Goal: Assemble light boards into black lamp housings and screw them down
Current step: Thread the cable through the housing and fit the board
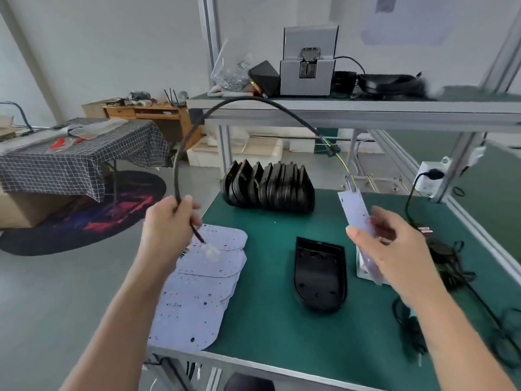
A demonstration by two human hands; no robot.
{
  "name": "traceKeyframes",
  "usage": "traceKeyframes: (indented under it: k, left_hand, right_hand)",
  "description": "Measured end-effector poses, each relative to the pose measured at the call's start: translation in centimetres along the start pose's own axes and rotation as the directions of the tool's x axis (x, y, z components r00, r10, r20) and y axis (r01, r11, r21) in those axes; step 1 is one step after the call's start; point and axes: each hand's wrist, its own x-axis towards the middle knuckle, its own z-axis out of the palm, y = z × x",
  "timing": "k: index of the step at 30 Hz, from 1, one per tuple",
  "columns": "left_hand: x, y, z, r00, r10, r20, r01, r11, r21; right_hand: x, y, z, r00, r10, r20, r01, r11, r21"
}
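My right hand holds a white light board on edge above the green bench. A black sleeved cable arcs from the board's top end up and over to my left hand, which grips it near its white plug. One open black lamp housing lies flat on the mat between my hands. A fanned stack of white light boards lies at the bench's left edge, under my left hand. Several black housings stand in a row at the back.
Green bench mat with an aluminium frame. A grey screw feeder and a bag of screws sit on the upper shelf. Black cords and a screwdriver lie at the right. A wall socket is at the rear right.
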Motion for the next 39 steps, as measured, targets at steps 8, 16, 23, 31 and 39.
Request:
traceKeyframes:
  k: [8, 16, 23, 31, 39]
  left_hand:
    - [-4.6, 3.0, 16.7, 0.923, 0.088, 0.374, -0.068, 0.995, -0.067]
    - [-5.5, 1.2, 21.9, 0.874, 0.118, 0.471, -0.139, 0.990, 0.010]
    - [-5.1, 0.0, 22.7, 0.855, 0.135, 0.501, -0.175, 0.984, 0.033]
    - [-4.6, -0.3, 22.5, 0.838, 0.175, 0.517, -0.231, 0.972, 0.046]
    - [-4.7, -0.3, 21.7, 0.754, 0.221, 0.618, -0.384, 0.912, 0.142]
  right_hand:
    - [-2.4, 6.9, 2.5, 0.949, 0.160, -0.272, -0.288, 0.787, -0.545]
    - [-2.3, 8.7, 5.3, 0.912, 0.260, -0.318, -0.409, 0.655, -0.635]
    - [-2.5, 8.0, 4.8, 0.961, 0.019, -0.276, -0.175, 0.815, -0.552]
    - [3.4, 4.7, 7.7, 0.983, 0.071, 0.170, 0.000, 0.923, -0.384]
    - [4.4, 6.8, 8.5, 0.992, -0.051, 0.119, 0.086, 0.948, -0.307]
